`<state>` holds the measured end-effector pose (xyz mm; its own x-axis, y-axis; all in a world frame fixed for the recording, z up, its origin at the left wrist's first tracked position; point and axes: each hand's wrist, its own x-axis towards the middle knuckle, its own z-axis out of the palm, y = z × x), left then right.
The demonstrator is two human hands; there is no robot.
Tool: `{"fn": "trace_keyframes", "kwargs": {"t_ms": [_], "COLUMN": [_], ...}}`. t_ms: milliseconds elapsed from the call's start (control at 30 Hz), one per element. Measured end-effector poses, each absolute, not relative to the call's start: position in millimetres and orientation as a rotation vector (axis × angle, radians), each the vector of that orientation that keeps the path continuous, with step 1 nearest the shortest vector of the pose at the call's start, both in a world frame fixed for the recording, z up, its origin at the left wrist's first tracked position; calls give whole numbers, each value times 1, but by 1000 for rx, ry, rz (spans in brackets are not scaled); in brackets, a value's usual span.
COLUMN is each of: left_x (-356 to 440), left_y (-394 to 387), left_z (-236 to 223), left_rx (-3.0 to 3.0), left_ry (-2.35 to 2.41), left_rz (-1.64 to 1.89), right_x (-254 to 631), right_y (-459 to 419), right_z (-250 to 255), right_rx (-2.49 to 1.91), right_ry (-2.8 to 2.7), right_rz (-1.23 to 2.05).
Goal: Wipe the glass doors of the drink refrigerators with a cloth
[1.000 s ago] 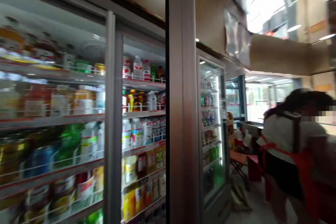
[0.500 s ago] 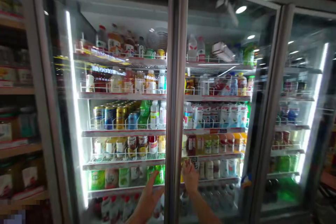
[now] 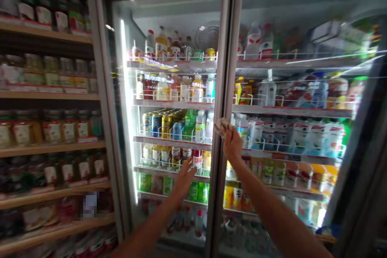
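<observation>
My right hand (image 3: pixel 233 144) is closed on a crumpled light cloth (image 3: pixel 223 127), which lies against the metal door frame (image 3: pixel 225 88) where the two glass doors of the drinks fridge meet. My left hand (image 3: pixel 183 177) is raised in front of the left glass door (image 3: pixel 178 4), fingers stretched out and somewhat blurred. Whether it touches the glass I cannot tell. Behind the doors, fridge shelves (image 3: pixel 181 105) carry bottles, cans and cartons, partly hidden by my hands and forearms.
Left of the fridge, wooden shelves (image 3: pixel 48 94) hold rows of jars and bottles. A bright light strip (image 3: pixel 126 88) runs down the fridge's inner left side. The right glass door (image 3: pixel 287 0) shows reflections over its stocked shelves.
The view has swung left from the fridge's side and a person in an apron to the front doors. Both my hands have come into view and risen, the right with the cloth to the frame.
</observation>
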<state>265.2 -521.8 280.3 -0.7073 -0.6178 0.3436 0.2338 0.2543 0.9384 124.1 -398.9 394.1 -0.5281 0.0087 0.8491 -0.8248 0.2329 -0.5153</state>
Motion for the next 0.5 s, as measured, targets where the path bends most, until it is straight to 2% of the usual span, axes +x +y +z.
{"fn": "trace_keyframes", "kwargs": {"t_ms": [67, 133, 200, 267, 400, 500], "left_x": [286, 316, 350, 380, 408, 406], "left_y": [-535, -559, -591, -629, -696, -722], "left_z": [275, 260, 244, 230, 214, 209], "left_rx": [419, 525, 710, 894, 978, 967], "left_ry": [-1796, -1787, -1734, -1642, -1568, -1605], "left_rz": [-1505, -1462, -1418, -1355, -1258, -1265], "right_x": [120, 105, 88, 80, 91, 111], "right_y": [-422, -456, -497, -539, -601, -608], "right_z": [440, 478, 492, 478, 399, 383], "right_rx": [881, 1013, 1124, 1244, 1574, 1641], "right_ry": [-1544, -1347, -1368, -1440, -1450, -1455], "right_rz": [1394, 1241, 1034, 790, 376, 384]}}
